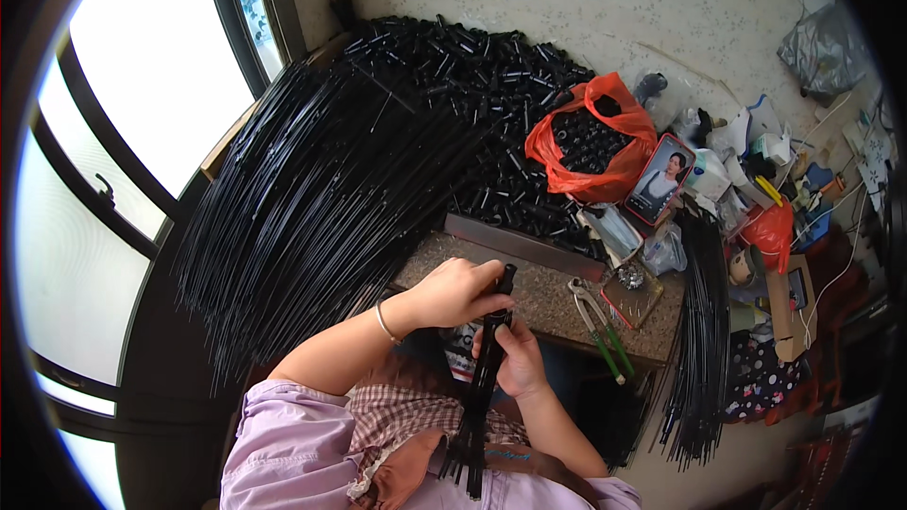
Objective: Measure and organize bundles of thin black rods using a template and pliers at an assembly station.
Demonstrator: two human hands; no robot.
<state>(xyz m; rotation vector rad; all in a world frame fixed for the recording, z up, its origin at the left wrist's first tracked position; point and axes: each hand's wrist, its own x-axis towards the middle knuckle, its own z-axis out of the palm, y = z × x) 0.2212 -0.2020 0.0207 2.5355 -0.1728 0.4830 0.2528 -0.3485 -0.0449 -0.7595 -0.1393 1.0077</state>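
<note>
Both my hands hold a long bundle of black rods (484, 373) in front of my chest. Its thick, tube-like upper end points away from me, and the thin rod ends spread out below over my lap. My left hand (453, 295), wearing a bracelet, closes its fingers and thumb at the top end. Lower down, my right hand (519, 359) grips the bundle from the side, thumb along it. Beyond my hands lies a heap of small black cylindrical parts (510, 66). To the left spreads a large pile of thin black rods (302, 217).
A dark metal bar (524, 246) edges the speckled tabletop (444, 264). Green-handled pliers (602, 331) lie at the right, near a small tray (633, 297). Behind are a red plastic bag (557, 170) of black parts and a propped phone (659, 179). More rods (699, 349) hang at the right.
</note>
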